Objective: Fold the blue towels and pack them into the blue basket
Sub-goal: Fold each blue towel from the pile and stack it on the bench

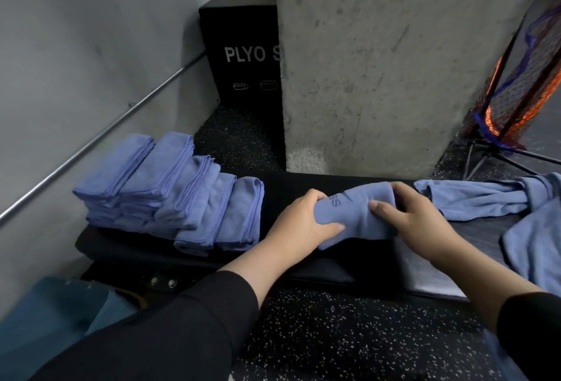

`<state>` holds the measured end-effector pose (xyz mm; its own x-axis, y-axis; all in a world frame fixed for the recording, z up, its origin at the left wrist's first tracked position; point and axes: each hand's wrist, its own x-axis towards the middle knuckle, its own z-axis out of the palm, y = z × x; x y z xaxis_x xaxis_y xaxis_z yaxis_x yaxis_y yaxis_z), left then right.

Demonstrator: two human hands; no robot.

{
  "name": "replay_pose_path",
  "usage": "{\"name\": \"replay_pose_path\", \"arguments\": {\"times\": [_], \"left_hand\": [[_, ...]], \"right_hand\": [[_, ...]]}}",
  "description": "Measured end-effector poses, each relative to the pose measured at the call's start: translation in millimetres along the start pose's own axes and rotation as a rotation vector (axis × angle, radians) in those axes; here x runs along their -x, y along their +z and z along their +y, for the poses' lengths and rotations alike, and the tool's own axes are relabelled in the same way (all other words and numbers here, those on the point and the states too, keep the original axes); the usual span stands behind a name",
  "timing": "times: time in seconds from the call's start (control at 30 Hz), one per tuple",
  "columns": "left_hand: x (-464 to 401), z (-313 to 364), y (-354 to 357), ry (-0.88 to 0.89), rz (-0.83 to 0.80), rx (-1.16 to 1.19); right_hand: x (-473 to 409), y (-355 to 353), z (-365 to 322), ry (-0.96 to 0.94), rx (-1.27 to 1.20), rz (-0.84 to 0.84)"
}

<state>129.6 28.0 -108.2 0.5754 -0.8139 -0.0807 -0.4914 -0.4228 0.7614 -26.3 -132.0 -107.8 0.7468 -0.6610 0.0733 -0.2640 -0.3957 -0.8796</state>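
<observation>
Hands (306, 216) fold towel (358, 213) on black bench (303, 186); speckled floor (349, 335).

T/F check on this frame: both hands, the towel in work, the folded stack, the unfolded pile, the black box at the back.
1. Both the left hand and the right hand have a grip on the same blue towel. True.
2. The folded towels sit on the right end of the black bench. False: they are on its left end.
3. The unfolded towels lie to the right of the hands. True.
4. The towel in work is spread flat and open. False: it is bunched into a compact fold between the hands.
5. The black box shows the lettering "PLYO". True.
</observation>
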Motion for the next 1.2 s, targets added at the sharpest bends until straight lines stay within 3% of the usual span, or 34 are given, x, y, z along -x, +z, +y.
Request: {"name": "replay_pose_path", "arguments": {"times": [0.13,0.3,0.4,0.5,0.77,0.83,0.93,1.0,1.1,1.2], "left_hand": [[23,15,-19,-0.091,-0.057,0.378],[54,16,-52,-0.171,0.053,0.646],[74,6,-71,-0.212,0.090,0.710],[88,-6,-87,-0.239,0.112,0.715],[100,-42,-119,-0.311,0.232,0.504],[100,-50,-126,-0.318,0.302,0.331],[102,-63,-139,-0.301,0.408,-0.169],[103,-66,-144,-0.222,0.435,-0.360],[102,-64,-144,-0.028,0.343,-0.452],[99,-68,-136,0.050,0.128,-0.610]], "right_hand": [[-3,9,-35,0.092,-0.269,0.074],[2,37,-74,0.279,-0.829,-0.150],[8,57,-91,0.274,-0.904,-0.254],[5,77,-103,0.277,-0.901,-0.202],[-29,136,-128,0.206,-0.650,-0.077],[-40,153,-131,0.165,-0.569,-0.048],[-57,174,-130,0.132,-0.390,-0.009],[-67,186,-128,0.087,-0.204,-0.005],[-71,197,-121,-0.040,0.294,0.005],[-72,200,-112,-0.086,0.446,0.097]]}}
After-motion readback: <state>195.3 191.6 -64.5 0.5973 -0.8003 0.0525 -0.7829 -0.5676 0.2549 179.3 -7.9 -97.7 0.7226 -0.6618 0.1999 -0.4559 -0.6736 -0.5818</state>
